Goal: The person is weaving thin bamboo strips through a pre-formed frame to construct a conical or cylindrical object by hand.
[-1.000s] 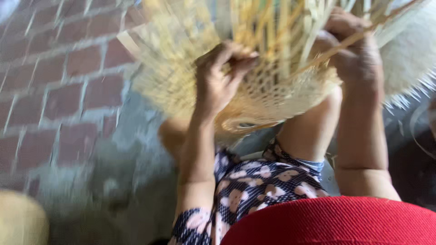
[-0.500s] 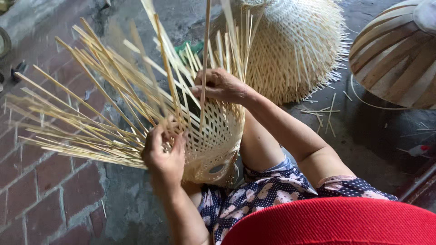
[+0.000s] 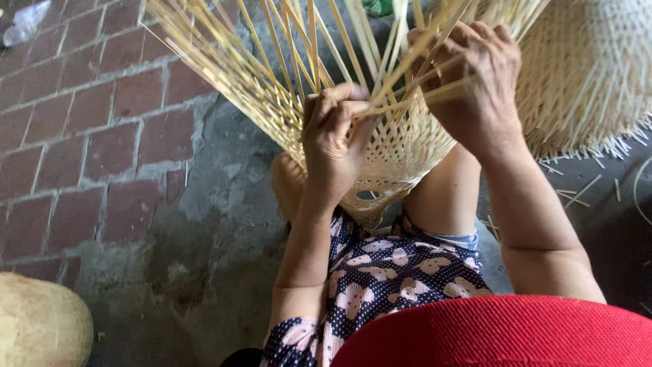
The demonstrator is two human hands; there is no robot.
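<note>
A half-woven bamboo basket (image 3: 397,160) rests between my knees, its tight pale weave at the bottom and many loose bamboo strips (image 3: 231,64) fanning up and to the left. My left hand (image 3: 333,146) pinches a strip at the edge of the weave, fingers closed on it. Higher and to the right, my right hand (image 3: 475,81) grips several strips that cross under its fingers. Both hands lie against the basket's woven wall.
A finished woven basket (image 3: 587,75) lies behind at the right, with bamboo scraps (image 3: 577,190) on the dark floor beside it. Red brick paving (image 3: 75,136) fills the left. A rounded tan object (image 3: 37,326) sits at the bottom left. A red brim (image 3: 502,336) covers the bottom edge.
The view has shifted closer and lower. The loose strips now fan upward instead of leftward. My left hand has moved up onto the weave, and my right hand has closed over crossing strips.
</note>
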